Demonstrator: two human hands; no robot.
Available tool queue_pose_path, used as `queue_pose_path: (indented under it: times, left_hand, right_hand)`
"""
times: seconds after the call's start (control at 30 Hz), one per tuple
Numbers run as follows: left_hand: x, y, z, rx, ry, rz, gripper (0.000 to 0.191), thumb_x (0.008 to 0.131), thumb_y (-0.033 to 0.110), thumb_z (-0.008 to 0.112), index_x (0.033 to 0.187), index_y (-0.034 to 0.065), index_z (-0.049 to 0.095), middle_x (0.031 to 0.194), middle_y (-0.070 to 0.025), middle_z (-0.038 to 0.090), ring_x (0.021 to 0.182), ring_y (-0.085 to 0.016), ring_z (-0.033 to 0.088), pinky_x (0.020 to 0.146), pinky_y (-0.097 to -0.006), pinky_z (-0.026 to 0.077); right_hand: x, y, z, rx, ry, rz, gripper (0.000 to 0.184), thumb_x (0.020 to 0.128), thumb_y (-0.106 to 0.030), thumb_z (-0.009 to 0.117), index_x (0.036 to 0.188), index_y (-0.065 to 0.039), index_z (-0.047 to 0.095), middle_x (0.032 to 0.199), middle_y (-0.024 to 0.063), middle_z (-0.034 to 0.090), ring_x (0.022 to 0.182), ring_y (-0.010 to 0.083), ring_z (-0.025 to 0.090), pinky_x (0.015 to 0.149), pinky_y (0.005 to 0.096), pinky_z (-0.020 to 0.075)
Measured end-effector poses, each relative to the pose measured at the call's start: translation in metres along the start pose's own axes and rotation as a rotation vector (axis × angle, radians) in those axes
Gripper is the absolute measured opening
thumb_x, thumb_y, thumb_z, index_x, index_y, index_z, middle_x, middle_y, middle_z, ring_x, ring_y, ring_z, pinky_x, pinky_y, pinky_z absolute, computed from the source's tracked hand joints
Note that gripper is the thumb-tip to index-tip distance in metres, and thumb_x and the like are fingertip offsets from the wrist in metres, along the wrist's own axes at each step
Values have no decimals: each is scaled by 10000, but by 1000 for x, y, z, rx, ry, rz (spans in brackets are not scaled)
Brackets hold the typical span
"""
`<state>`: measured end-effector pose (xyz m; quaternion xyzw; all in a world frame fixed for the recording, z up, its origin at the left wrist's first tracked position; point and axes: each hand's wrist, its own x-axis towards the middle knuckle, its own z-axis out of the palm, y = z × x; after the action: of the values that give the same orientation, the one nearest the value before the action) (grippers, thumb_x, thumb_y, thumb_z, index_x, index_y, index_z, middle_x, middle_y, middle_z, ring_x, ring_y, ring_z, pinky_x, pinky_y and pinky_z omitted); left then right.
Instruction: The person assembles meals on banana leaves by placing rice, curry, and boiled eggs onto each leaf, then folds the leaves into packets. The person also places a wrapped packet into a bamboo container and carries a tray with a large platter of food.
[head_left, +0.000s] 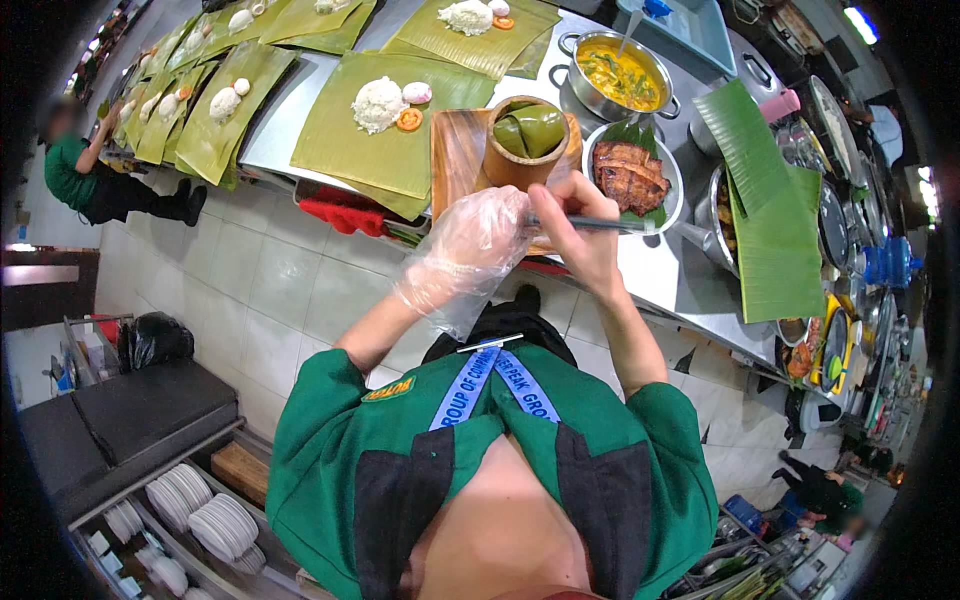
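My left hand (480, 232), in a loose clear plastic glove, is curled in front of the bamboo cup (523, 154), its fingertips hidden. My bare right hand (589, 232) grips the dark handle of a metal utensil (630, 224), whose silvery end points right. The handle's left end meets my gloved fingers; whether they hold it I cannot tell. Folded banana leaf (531, 129) fills the cup, which stands on a wooden board (457, 161). Just right of it, a white plate (677, 196) carries browned, grilled meat or fish (630, 176) on green leaf.
Banana leaf sheets (330, 135) bear rice mounds (380, 105), tomato slices and pink-white eggs. A steel pot (621, 75) of yellow stew stands behind the plate; cut leaves (780, 247) overhang a bowl at right. Co-workers (71, 169) are at far left and lower right. Stacked plates (223, 525) fill a shelf.
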<state>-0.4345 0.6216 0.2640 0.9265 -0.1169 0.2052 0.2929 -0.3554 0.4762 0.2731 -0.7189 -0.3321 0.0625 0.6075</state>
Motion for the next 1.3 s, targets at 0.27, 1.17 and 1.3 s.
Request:
queue_pose_path:
  times: [0.27,1.17,1.3]
  left_hand:
    - [29,-58,4,78,196,-82,270,860,216,576,1043,21,543,869,-142,530,779,-315,539,718,-403,445]
    - [62,-63,41,-364,308,-435,540,660,174,778,1135,70,542,1041,-11,582,821,-172,431,777,-274,399]
    - [62,-66,44,-369,317,-421,530,668,172,780,1125,67,535,1086,-11,585,814,-169,431,778,-276,405]
  right_hand:
    - [114,-4,-64,637,201,33,220,931,-284,521,771,-134,499,708,-52,441,562,35,377,521,198,330]
    - [119,87,-2,-91,63,-309,296,794,-81,653,561,-10,484,458,19,385,437,58,326,408,261,294]
    - [117,88,-1,-93,58,-318,279,794,-44,644,565,-9,488,458,10,391,444,50,333,409,251,299]
